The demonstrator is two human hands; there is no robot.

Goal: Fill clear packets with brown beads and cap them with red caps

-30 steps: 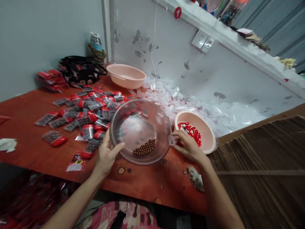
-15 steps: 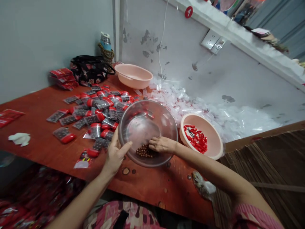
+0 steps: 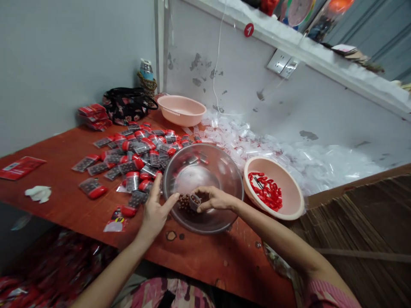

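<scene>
While hand-held, one clear bowl (image 3: 205, 164)

3 bowls tot: 1 clear bowl (image 3: 221, 171), 1 pink basin (image 3: 290, 201), 1 more pink basin (image 3: 181, 116).

I saw the glass bowl (image 3: 221, 171) on the tabletop (image 3: 205, 256), sealed packets (image 3: 135, 154) at its ten o'clock, one basin (image 3: 181, 110) at twelve, and a cap-filled basin (image 3: 272, 188) at three.

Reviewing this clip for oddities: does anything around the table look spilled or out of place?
The heap of clear plastic scraps stands out. It sprawls along the wall behind the pink bowl instead of sitting in a container, so it looks spilled. The red-capped packets also lie scattered, not lined up.
</scene>
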